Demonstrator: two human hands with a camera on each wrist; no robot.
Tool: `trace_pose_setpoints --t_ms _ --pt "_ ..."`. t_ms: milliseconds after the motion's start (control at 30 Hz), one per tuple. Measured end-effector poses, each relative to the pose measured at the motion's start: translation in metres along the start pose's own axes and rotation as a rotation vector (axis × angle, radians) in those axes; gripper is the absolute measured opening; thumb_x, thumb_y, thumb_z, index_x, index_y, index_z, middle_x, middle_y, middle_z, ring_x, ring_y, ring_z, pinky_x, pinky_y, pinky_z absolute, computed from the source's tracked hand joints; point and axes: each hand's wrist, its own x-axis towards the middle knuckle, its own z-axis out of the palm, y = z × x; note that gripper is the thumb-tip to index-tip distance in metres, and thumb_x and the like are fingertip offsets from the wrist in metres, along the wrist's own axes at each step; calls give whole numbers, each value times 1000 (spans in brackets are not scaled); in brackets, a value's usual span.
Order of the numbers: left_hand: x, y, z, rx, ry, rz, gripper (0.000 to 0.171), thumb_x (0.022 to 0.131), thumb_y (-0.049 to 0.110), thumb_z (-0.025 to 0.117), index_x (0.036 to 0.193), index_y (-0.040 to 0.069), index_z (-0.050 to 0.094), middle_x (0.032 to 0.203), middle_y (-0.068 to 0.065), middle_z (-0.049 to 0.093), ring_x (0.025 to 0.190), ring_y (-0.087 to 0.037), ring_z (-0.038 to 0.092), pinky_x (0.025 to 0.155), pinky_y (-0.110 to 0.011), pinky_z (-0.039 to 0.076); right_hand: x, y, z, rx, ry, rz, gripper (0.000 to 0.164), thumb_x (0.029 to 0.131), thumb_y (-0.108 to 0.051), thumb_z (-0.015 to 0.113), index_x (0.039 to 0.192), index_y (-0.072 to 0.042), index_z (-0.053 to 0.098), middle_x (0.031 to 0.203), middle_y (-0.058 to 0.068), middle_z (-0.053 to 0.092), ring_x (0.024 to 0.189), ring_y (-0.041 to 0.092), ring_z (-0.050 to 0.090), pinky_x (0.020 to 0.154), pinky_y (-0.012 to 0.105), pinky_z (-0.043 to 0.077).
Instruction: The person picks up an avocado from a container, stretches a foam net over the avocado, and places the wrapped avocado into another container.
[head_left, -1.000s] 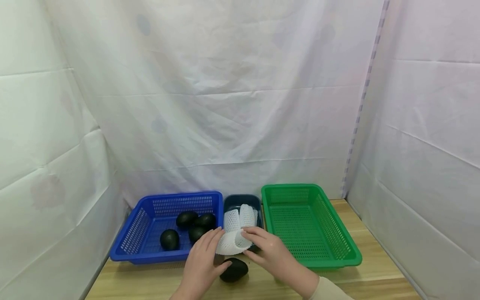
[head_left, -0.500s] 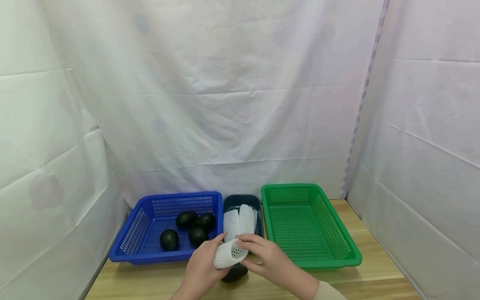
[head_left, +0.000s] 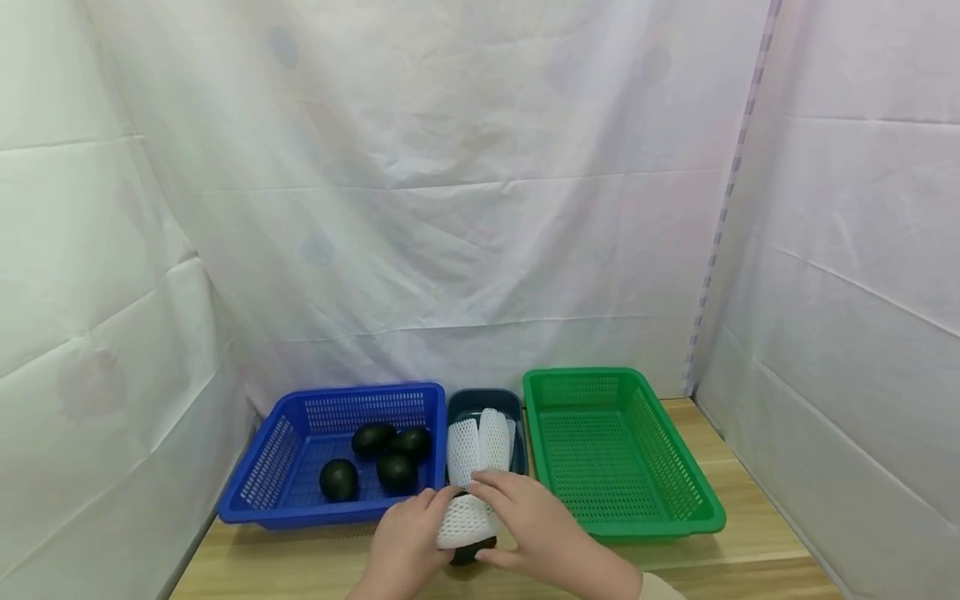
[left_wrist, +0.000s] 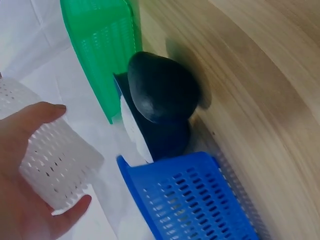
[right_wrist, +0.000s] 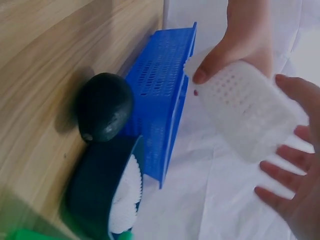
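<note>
In the head view, the left hand (head_left: 405,540) grips a white net sleeve (head_left: 468,525); the right hand (head_left: 538,523) sits spread at its three o'clock — contact unclear. The dark fruit (head_left: 475,552) on the table (head_left: 757,554), at six o'clock, is partly hidden.

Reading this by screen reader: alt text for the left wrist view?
The left hand holds a white mesh sleeve at frame left. Near centre, a dark fruit sits on a wooden table beside a dark container, with a green basket above and blue basket below.
</note>
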Motion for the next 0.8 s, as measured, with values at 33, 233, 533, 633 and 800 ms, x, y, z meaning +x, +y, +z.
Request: trace_pose_setpoints --t_ms 33,233,533,633,800 --pt "0 2 -1 24 -1 9 69 51 31 82 113 16 55 88 1 60 73 -17 58 62 -38 48 1 -1 0 -37 -12 -9 73 73 -55 64 129 -12 45 126 2 47 113 19 46 89 39 42" --pt "1 17 -3 80 37 59 63 47 30 82 103 15 58 83 0 58 71 -20 57 64 -42 47 3 -10 0 -218 -171 65 69 66 -55 71 117 -11 55 110 0 56 101 19 51 84 38 43" --pt "6 31 0 82 149 94 57 49 33 80 100 16 59 85 1 57 72 -18 55 64 -40 47 6 -14 3 -268 -365 259 56 60 -50 76 101 -15 58 87 -3 60 76 15 55 64 33 43" --pt "8 33 1 65 172 95 56 50 34 79 99 17 59 86 2 58 74 -18 56 65 -39 47 5 -12 6 -251 -368 277 51 60 -47 77 95 -16 58 80 -5 60 68 13 54 56 30 41" --pt "8 33 -1 37 148 79 57 53 37 80 102 16 58 88 1 59 76 -18 56 67 -40 48 -2 -4 8 -215 -349 284 42 59 -36 79 89 -16 56 75 -6 58 63 11 53 50 27 40"
